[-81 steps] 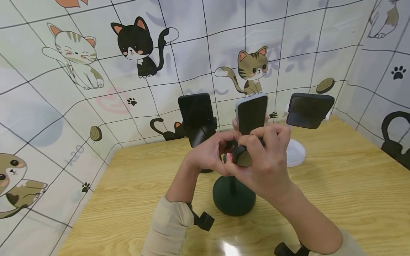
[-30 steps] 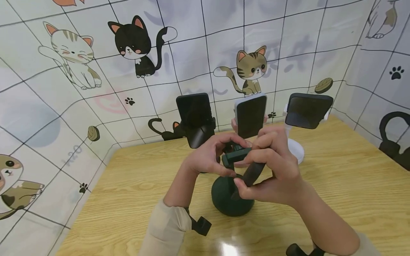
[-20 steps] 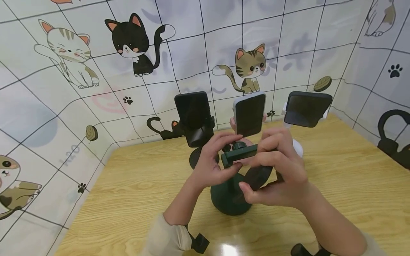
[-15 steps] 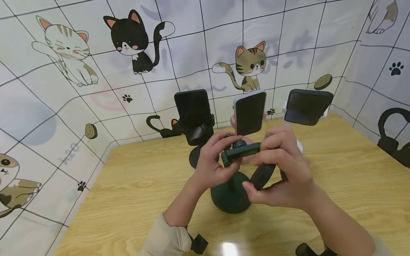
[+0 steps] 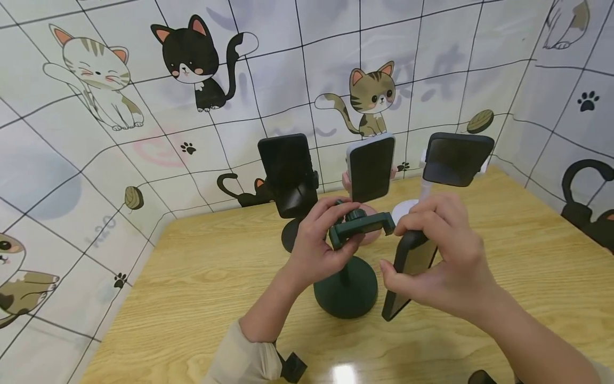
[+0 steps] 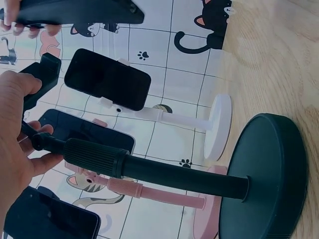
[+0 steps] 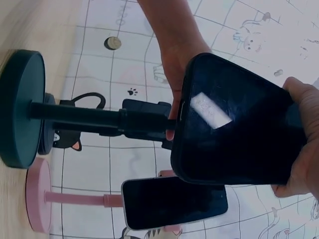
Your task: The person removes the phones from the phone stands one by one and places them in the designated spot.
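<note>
A dark green phone stand has its round base [image 5: 345,290] on the wooden table, and its pole [image 6: 184,175] shows in the left wrist view. My left hand [image 5: 316,248] grips the stand's clamp [image 5: 362,225] between thumb and fingers. To the right of the clamp, my right hand [image 5: 446,261] holds a dark-cased phone [image 5: 412,261] by its edges, tilted and raised over the table. A gap shows between phone and clamp in the head view. In the right wrist view the phone's dark screen [image 7: 239,124] reflects a bright patch.
Behind stand three more phones on stands: a black one [image 5: 288,160] at left, one with a light edge [image 5: 371,168] on a pink stand, and a sideways one [image 5: 458,160] on a white stand. A cat-patterned sheet [image 5: 288,69] hangs behind the table [image 5: 206,288].
My right hand has drawn right, away from my left hand, taking the phone from beside the clamp. The clamp is now more exposed; my left hand still holds it.
</note>
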A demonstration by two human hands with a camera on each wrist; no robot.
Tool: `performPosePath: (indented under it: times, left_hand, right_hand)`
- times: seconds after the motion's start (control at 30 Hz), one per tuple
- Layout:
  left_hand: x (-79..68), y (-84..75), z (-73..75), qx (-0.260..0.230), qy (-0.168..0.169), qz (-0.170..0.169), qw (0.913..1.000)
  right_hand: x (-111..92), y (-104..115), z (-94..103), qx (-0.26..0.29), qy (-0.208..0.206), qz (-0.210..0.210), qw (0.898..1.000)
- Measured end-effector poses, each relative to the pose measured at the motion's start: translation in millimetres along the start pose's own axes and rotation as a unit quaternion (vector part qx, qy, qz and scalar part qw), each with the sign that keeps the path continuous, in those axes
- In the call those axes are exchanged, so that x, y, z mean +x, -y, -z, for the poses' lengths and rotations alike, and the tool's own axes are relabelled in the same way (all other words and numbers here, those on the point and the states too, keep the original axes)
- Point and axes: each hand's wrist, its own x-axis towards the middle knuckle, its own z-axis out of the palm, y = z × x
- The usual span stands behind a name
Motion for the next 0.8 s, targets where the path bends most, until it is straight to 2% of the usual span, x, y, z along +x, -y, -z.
performPosePath:
  times: [0.17,0.3,0.5,0.7,0.8]
  left_hand:
    - [0.3,-2.4,1.6,0.001,0.006,0.013,0.9999]
    - [0.6,-3.9,2.8,0.004,0.010,0.019,0.9998]
    - [1.3,-5.6,3.4,0.007,0.014,0.029,0.9994]
    - [1.9,-8.7,3.8,0.006,0.023,0.039,0.9990]
    - [1.5,-9.9,3.6,0.004,0.024,0.045,0.9987]
  right_hand:
    - [61.7,71.8,17.2,-0.050,0.058,-0.065,0.995]
    - [84.2,100.4,24.6,-0.094,0.091,-0.122,0.984]
    - [81.7,99.6,26.5,-0.145,0.139,-0.212,0.956]
    - [73.6,92.0,25.0,-0.163,0.188,-0.262,0.932]
    - [70.4,87.7,24.6,-0.170,0.217,-0.288,0.917]
